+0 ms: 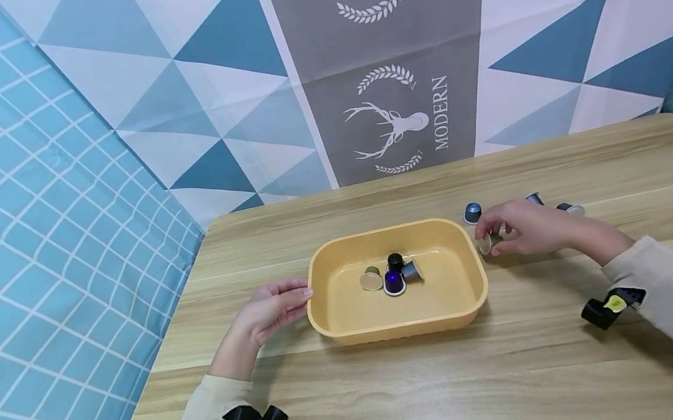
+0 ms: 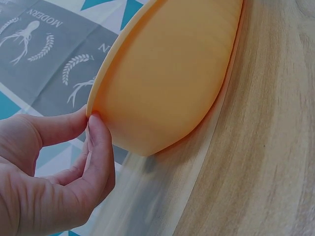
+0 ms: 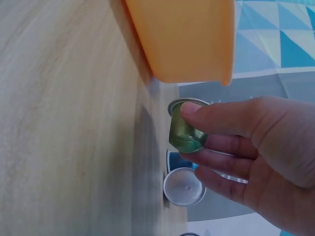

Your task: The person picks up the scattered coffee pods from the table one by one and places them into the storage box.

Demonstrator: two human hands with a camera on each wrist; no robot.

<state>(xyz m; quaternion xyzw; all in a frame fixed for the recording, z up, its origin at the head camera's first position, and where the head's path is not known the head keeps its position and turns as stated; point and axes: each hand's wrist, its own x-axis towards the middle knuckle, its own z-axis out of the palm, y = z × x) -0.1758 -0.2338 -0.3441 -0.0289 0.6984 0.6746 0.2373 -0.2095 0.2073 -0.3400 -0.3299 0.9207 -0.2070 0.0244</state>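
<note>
A yellow plastic basin [image 1: 403,328] stands on the table with several coffee capsules inside, among them a purple capsule [image 1: 393,282], a black capsule [image 1: 395,262] and a gold capsule [image 1: 370,279]. At its left end, my left hand [image 1: 273,308] pinches the rim between thumb and fingers; the left wrist view shows the pinch close up. Just beyond the basin's right end, my right hand [image 1: 527,227] holds a green coffee capsule [image 3: 184,128] between thumb and fingers. Behind that hand lie a blue capsule [image 1: 472,213] and a capsule with its pale lid showing [image 3: 184,187].
More capsules lie on the wooden table [image 1: 366,396] right of the basin, including a dark capsule [image 1: 570,208] and a blue-grey capsule [image 1: 534,198]. A patterned cloth [image 1: 209,76] hangs behind the table, and a blue checked cloth [image 1: 32,251] covers the left side.
</note>
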